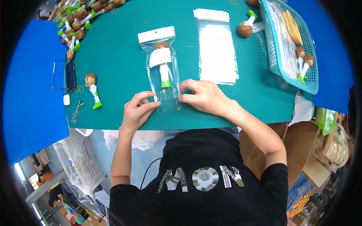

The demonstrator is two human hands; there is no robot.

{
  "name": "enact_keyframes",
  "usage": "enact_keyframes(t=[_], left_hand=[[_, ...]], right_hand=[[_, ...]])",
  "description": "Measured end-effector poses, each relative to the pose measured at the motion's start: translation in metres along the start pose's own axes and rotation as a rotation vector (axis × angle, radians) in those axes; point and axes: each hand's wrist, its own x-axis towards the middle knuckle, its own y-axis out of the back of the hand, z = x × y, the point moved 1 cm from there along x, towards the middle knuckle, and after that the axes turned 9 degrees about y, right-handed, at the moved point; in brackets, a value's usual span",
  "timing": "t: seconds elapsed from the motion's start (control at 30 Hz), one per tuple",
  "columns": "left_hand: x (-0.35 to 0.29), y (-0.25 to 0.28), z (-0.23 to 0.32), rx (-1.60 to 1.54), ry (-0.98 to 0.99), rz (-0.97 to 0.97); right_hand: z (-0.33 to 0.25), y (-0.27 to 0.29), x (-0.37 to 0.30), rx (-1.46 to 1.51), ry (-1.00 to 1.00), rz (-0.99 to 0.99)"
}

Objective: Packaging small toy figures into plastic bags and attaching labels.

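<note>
A clear plastic bag (163, 71) with a white header lies on the green mat (120, 67). Inside it is a small doll figure (161, 64) with brown hair, a white body and a green base. My left hand (137, 111) pinches the bag's near left corner. My right hand (203, 98) pinches its near right corner. Both hands press the bag's lower end onto the mat.
An empty clear bag (217, 47) lies to the right. A loose doll (93, 89) lies at left, near scissors (76, 112) and a phone (69, 75). A heap of dolls (79, 19) sits at far left; a blue basket (290, 45) at right holds more.
</note>
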Motion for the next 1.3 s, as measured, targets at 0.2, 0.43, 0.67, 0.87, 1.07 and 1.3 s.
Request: enact_keyframes(t=[0.2,0.43,0.67,0.87,1.07,1.3], left_hand=[[-0.004,0.005,-0.013,-0.146,-0.012,0.104],[0.005,0.0,-0.004,-0.909,0.101,0.248],[0.006,0.004,-0.007,-1.001,0.108,0.331],[-0.001,0.004,-0.005,-0.649,0.051,0.316],[-0.022,-0.011,0.013,-0.56,0.294,0.329],[-0.051,-0.031,0.034,-0.438,0.343,0.238]], right_hand=[[-0.002,0.002,0.005,0.3,-0.203,0.199],[-0.005,0.014,0.029,0.503,-0.245,0.344],[0.002,0.018,0.032,0.69,-0.249,0.331],[-0.001,0.008,0.027,0.931,-0.348,0.362],[-0.03,0.003,0.002,0.851,-0.645,0.294],[-0.062,-0.009,-0.03,0.633,-0.703,0.314]])
